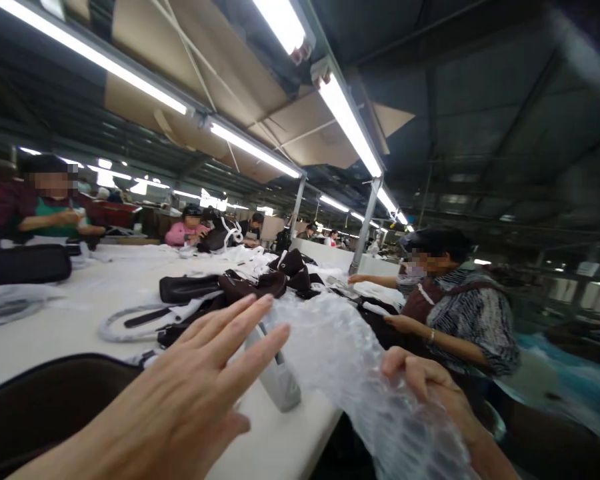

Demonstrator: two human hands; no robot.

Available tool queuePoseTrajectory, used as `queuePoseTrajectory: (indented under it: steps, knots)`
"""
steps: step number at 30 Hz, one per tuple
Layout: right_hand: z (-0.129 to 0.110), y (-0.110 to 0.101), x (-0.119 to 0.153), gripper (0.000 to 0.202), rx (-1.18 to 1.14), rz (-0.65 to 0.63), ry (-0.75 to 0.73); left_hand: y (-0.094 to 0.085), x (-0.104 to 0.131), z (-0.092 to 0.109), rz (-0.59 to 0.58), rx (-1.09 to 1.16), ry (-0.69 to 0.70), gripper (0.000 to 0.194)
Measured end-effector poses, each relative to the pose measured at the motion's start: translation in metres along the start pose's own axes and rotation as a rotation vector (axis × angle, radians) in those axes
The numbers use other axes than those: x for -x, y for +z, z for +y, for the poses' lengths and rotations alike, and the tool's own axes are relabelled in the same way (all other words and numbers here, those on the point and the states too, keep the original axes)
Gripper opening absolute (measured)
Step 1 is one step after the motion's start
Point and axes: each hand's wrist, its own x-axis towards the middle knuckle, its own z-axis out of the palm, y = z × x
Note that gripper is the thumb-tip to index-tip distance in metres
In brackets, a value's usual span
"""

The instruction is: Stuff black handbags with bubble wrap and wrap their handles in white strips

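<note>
A sheet of clear bubble wrap [325,347] stretches from the table down over its front edge. My right hand [433,387] has its fingers curled round the right side of the wrap. My left hand [195,373] is spread out over the table, palm down, its fingertips close to the wrap's left edge; whether they touch it I cannot tell. Partly behind those fingers stands a grey plastic tool [284,387], its kind unclear. At the lower left, beside my left forearm, lies a dark brown bag [55,400].
Dark bags [250,283] and white wrapped handles are heaped mid-table [115,267]. A co-worker in a patterned top [473,320] handles dark items at the right edge. Other people sit along the far side. A metal post [365,230] rises behind the heap, carrying lamps overhead.
</note>
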Motion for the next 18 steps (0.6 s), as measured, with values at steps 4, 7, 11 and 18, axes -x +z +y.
queuePoseTrajectory:
  steps: [4, 7, 11, 18]
  knots:
    - [-0.003, 0.052, -0.036, 0.042, -0.011, -0.391, 0.117, -0.017, -0.052, 0.004, 0.000, 0.101, -0.155, 0.123]
    - [-0.004, 0.069, -0.054, 0.037, 0.013, -0.439, 0.157, -0.015, -0.067, -0.018, -0.135, 0.455, -0.311, 0.103]
    - [-0.002, 0.073, -0.057, 0.026, 0.153, -0.386, 0.128, -0.009, -0.068, -0.043, -0.080, 0.607, -0.503, 0.056]
    - [0.031, 0.071, -0.029, 0.109, 0.851, -0.170, 0.211, -0.022, -0.067, -0.061, 0.065, 0.712, -0.631, 0.060]
